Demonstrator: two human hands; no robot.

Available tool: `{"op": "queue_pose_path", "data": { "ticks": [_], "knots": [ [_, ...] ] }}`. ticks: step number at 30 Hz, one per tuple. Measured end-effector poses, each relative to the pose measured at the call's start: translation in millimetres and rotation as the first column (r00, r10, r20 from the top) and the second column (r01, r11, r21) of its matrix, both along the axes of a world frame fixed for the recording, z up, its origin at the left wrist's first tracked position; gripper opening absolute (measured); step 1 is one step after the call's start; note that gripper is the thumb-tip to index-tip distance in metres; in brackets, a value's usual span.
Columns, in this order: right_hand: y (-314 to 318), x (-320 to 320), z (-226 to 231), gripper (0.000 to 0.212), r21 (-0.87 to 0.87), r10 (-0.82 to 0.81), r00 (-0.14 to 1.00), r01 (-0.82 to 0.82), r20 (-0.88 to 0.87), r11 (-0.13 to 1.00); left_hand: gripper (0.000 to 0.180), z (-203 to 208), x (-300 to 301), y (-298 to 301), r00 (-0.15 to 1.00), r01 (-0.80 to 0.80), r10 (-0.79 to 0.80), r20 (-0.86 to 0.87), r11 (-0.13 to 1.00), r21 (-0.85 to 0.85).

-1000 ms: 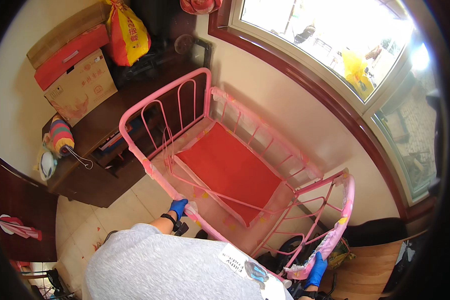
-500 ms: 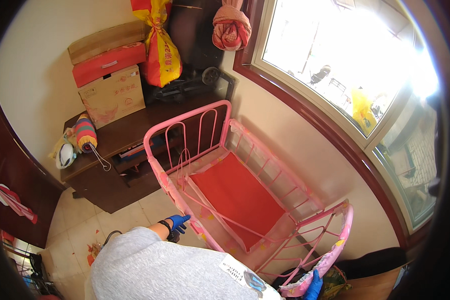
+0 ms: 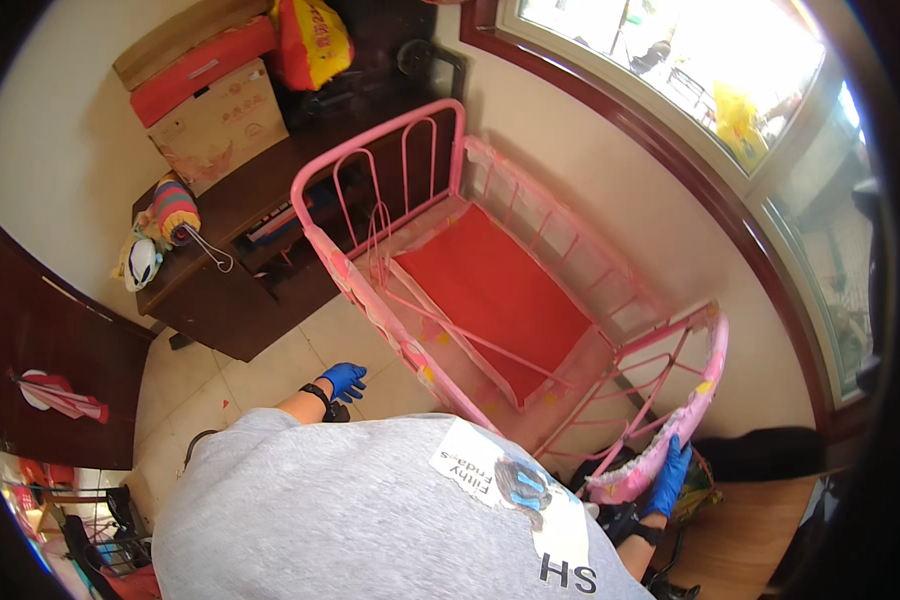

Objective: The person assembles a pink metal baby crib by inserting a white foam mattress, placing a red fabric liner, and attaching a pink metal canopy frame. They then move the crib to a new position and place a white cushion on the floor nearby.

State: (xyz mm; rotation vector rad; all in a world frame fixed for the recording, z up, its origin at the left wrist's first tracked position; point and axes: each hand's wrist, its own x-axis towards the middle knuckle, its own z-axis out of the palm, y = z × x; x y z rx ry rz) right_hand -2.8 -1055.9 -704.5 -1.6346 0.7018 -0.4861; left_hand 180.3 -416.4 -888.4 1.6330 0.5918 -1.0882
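Note:
A pink metal crib [image 3: 315, 163] with fabric-covered rails stands in front of me. A red mat [image 3: 500, 305] lies inside on its pale pink lining. My left hand [image 3: 344, 382], in a blue glove, hangs open over the floor just left of the crib's near rail, its fingers stretched and touching nothing. At the crib's right end, my right hand [image 3: 672, 475], also gloved in blue, is closed round the outside of the curved padded end rail [image 3: 642, 468]. Part of its grip is hidden behind the padding.
Behind the crib's far left end stands a dark cabinet [image 3: 210, 300] with cardboard boxes [image 3: 220, 125] and a striped folded umbrella [image 3: 175, 208]. The wall and window [image 3: 660, 60] run along the far side. A wooden surface [image 3: 745, 520] lies at right.
My left hand has come off the near rail and moved a little left. My right hand stays on the end rail. The view has tilted down, and more of my right forearm shows.

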Motion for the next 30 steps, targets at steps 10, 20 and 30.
{"op": "queue_pose_path", "data": {
  "ticks": [10,20,30],
  "knots": [
    [32,-20,-21,0.050,0.019,-0.086,0.996,0.086,-0.006,0.996,0.052,11,-6,-33,0.997,0.068,-0.067,0.023,0.998,-0.007],
    [54,-28,-28,0.039,-0.039,-0.170,0.985,0.172,0.037,0.984,0.076,8,23,-93,0.995,-0.019,0.023,0.092,0.999,-0.037],
    [59,-24,-32,0.039,-0.017,-0.273,0.957,0.276,0.098,0.961,0.046,-62,81,-131,0.928,-0.369,0.372,-0.006,0.920,-0.130]
  ]
}}
